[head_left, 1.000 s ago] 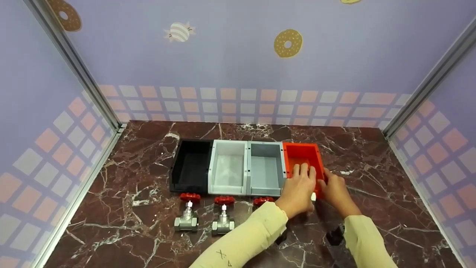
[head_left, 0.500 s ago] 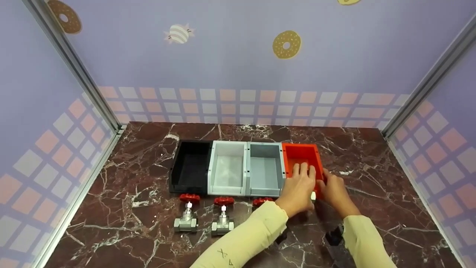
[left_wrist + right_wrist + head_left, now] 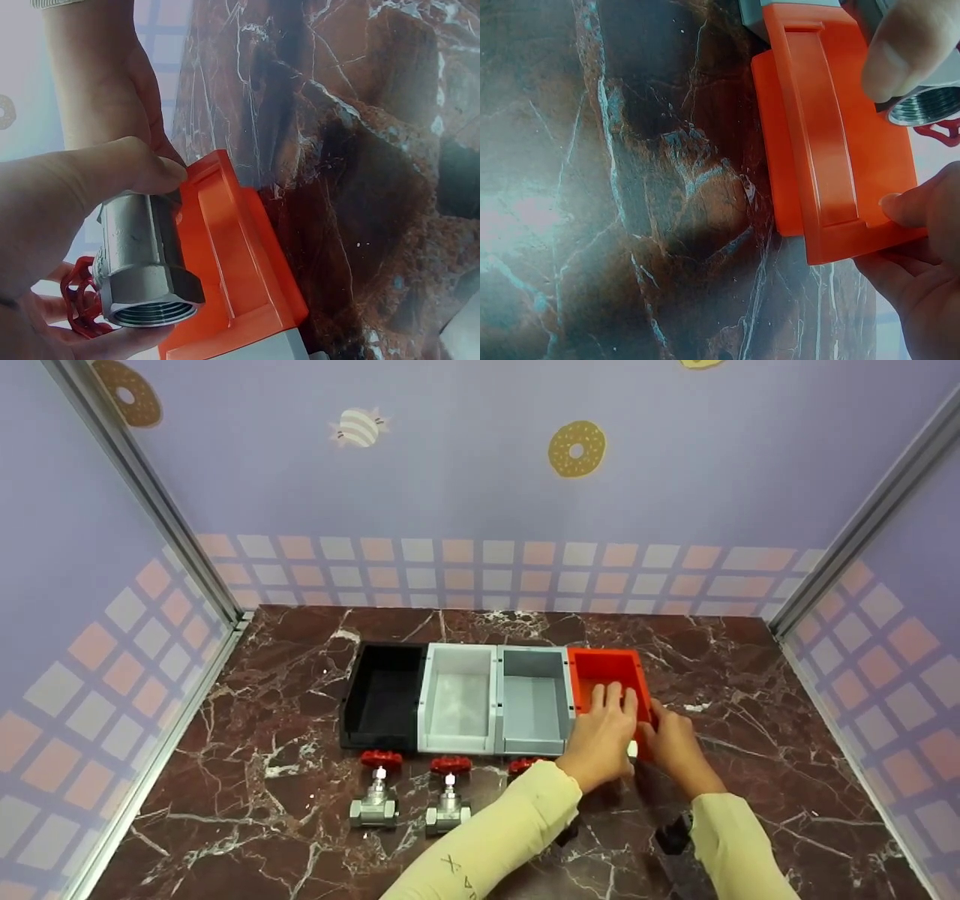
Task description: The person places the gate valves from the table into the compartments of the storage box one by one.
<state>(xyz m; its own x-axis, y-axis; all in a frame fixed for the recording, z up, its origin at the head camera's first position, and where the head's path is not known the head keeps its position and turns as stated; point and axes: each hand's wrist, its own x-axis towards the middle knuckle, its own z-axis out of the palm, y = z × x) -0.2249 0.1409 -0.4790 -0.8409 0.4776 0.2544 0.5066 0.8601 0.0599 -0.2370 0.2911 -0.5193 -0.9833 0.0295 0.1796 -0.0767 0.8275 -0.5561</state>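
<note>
Left hand [image 3: 600, 744] grips a metal valve [image 3: 136, 236] at the red bin [image 3: 826, 135]. Right hand [image 3: 673, 750] pinches the bin's side wall.

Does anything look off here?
Nothing spilled or damaged shows: the red bin roughly lines up with the gray bin, and the left hand grips a valve. Only dark marks on the plain left sleeve look odd.

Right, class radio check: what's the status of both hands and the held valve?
Left hand gripping valve at red bin. Right hand pinching bin's side wall. No obstruction visible.
</note>
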